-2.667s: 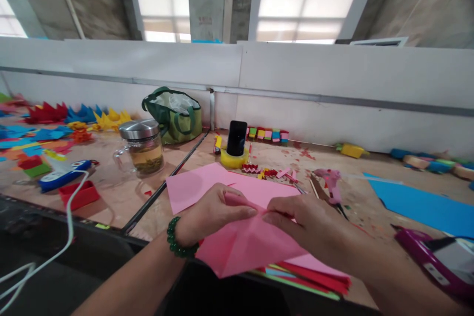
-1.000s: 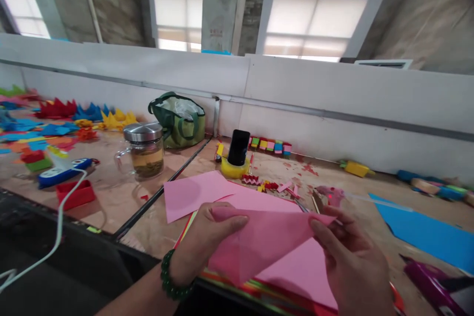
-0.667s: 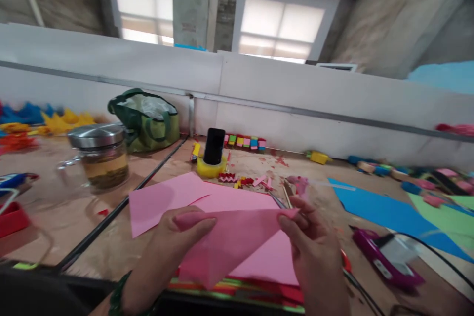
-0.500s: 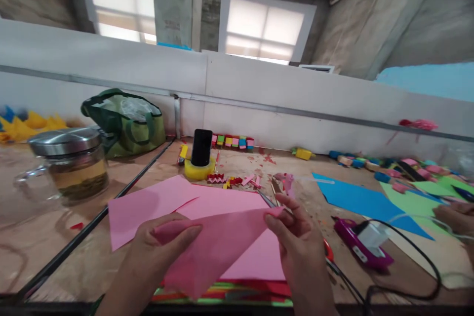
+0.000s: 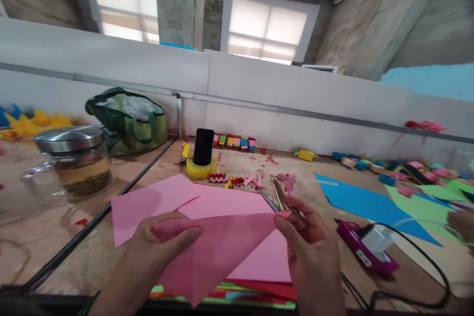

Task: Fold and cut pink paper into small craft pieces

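Observation:
A folded sheet of pink paper (image 5: 218, 242) is stretched between my two hands, its lower part tapering to a downward point. My left hand (image 5: 159, 242) pinches its left end between thumb and fingers. At the upper right corner, my right hand (image 5: 309, 242) pinches the paper the same way. Beneath it lie more pink sheets (image 5: 148, 202), on top of a stack of coloured paper (image 5: 255, 294) at the table's front edge. Scissors (image 5: 269, 201) lie just beyond my right hand, partly hidden by it.
A glass tea mug (image 5: 83, 170) and a green bag (image 5: 138, 131) stand at left. A phone (image 5: 203, 147) leans in a yellow tape roll (image 5: 200, 170). Blue paper (image 5: 366, 205) and a purple power strip (image 5: 366, 249) with cables lie right. Another person's hand (image 5: 461, 222) shows at far right.
My right hand has moved slightly right, and the pink paper between my hands looks more drawn out. The whole view has shifted a little. Both pinches stay in place.

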### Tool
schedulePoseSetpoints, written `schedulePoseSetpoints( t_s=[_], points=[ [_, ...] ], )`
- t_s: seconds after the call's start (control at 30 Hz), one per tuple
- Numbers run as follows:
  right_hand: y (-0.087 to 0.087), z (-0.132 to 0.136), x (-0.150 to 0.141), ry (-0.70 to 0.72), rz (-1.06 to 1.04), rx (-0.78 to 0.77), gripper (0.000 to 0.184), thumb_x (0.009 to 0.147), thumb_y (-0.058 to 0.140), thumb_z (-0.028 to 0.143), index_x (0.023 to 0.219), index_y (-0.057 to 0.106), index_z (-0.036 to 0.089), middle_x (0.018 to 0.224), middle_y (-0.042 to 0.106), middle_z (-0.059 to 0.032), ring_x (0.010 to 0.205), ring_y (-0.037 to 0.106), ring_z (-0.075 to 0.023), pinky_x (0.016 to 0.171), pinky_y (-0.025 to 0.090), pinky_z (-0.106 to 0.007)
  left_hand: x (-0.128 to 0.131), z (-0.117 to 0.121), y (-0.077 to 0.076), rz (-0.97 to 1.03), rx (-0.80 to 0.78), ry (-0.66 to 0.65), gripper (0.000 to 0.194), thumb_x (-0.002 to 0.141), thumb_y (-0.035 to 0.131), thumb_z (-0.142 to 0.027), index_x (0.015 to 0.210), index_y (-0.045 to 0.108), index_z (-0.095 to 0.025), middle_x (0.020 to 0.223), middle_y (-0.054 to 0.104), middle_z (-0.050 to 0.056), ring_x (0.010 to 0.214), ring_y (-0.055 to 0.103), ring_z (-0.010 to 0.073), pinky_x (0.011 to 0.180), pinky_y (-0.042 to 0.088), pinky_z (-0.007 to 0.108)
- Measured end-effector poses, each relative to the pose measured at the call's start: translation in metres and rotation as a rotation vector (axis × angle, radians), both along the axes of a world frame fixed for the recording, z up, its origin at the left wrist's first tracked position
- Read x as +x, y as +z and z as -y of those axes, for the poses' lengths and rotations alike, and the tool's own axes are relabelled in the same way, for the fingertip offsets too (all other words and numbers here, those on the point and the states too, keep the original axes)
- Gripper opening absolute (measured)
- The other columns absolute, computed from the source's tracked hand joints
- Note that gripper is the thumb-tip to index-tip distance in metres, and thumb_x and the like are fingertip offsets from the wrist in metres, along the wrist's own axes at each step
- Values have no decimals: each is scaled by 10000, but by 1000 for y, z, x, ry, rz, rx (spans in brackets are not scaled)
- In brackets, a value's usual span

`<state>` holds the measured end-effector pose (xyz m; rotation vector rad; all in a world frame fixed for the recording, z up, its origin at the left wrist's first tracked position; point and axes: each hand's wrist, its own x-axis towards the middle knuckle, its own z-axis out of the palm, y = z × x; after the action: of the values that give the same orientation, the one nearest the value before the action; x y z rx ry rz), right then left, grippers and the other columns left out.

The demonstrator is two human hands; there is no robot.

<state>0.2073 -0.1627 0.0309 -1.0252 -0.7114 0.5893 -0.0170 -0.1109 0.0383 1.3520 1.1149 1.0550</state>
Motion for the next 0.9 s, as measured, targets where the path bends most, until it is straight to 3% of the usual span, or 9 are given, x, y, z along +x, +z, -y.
schedulePoseSetpoints(
  t_s=[0.1,0.27,0.5,0.73,0.9],
  points=[
    [-1,2,0,-28,20,-6,501,596,851,268,1067,680,244,707,671,18,669,616,-120,625,506,-212,3,-2,0,46,-21,-31,360,609,773,-453,542,601,-144,495,481,-32,483,416,91,444,306,182],
    [-2,4,1,11,28,-16,494,601,846,265,1065,679,238,698,670,14,652,617,-119,618,504,-215,2,-2,-3,78,-75,-52,353,611,775,-462,613,641,-135,543,532,-9,520,460,106,463,335,186],
    [3,3,3,-9,-20,-5,479,588,851,238,1032,668,240,709,673,27,678,618,-102,646,515,-192,-1,-6,-6,7,33,-114,310,684,735,-423,610,657,-132,602,532,4,595,459,117,499,338,193],
    [2,7,8,-31,-42,-91,537,602,845,295,1104,657,255,777,707,21,689,647,-92,626,531,-128,1,-11,-9,179,-107,-226,279,700,738,-359,623,611,-122,564,502,-17,551,427,91,499,321,198],
    [-5,7,13,-51,-79,-84,580,540,876,292,1083,673,273,790,716,33,707,659,-92,666,551,-115,2,-10,-12,312,-191,-278,220,678,761,-302,699,664,-106,591,560,-3,564,491,104,537,375,210]
  ],
)
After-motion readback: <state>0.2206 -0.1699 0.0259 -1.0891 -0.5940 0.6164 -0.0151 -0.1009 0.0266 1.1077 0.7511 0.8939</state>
